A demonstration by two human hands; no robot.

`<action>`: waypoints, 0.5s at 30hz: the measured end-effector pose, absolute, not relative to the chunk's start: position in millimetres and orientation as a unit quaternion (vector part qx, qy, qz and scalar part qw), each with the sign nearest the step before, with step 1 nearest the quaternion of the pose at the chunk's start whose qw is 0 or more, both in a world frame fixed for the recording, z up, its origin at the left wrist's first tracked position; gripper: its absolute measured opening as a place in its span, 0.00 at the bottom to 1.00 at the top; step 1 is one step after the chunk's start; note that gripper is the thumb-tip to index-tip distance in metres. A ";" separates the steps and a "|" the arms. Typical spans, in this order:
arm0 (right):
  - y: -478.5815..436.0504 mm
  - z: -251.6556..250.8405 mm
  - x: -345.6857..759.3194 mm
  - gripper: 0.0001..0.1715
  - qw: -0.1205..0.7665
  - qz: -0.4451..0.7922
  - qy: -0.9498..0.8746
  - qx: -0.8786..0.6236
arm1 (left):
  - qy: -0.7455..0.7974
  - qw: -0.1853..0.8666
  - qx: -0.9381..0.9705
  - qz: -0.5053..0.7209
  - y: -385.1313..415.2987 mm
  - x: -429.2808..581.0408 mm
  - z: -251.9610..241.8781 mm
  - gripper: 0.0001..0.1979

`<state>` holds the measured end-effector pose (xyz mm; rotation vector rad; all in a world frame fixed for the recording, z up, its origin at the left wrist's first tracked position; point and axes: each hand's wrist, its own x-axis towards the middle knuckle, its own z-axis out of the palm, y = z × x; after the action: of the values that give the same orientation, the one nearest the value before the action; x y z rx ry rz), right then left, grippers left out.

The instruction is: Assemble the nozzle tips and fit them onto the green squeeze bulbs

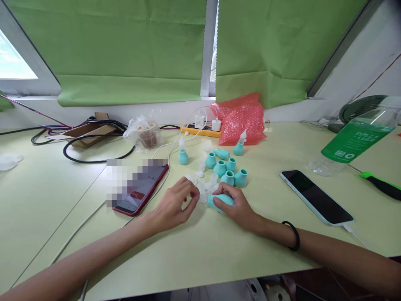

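Observation:
My right hand [236,207] is wrapped round a teal rubber squeeze bulb [222,202], which lies on its side with its neck to the left. A clear plastic nozzle [203,198] sticks out of that neck. My left hand [177,205] pinches the nozzle's far end between thumb and forefinger; the fingertips partly hide it. Just behind my hands lies a loose pile of translucent white plastic pieces [203,184]. Several teal bulbs without nozzles [219,168] stand beyond my right hand. Bulbs fitted with nozzles include an upright one [183,157], another upright [238,148] and one lying down [222,154].
To the left lies a red-edged phone [140,192] with a white cable across it. A second phone [316,196] charges on the right. Behind stand a power strip [200,130], pink bubble wrap [242,121] and a bagged brown pot [148,136]. A green-labelled bottle [354,140] leans at right.

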<state>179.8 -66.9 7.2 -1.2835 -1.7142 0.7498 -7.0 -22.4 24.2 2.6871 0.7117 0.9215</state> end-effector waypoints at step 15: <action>-69.2 7.1 184.9 0.07 0.445 0.300 -0.711 -0.453 | 0.338 -0.069 0.905 0.248 -9.1 -8.8 11.3 0.11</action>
<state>184.9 -69.2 7.1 -1.1232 -1.7630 0.7440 -8.8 -9.1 11.3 2.9750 1.1125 0.8160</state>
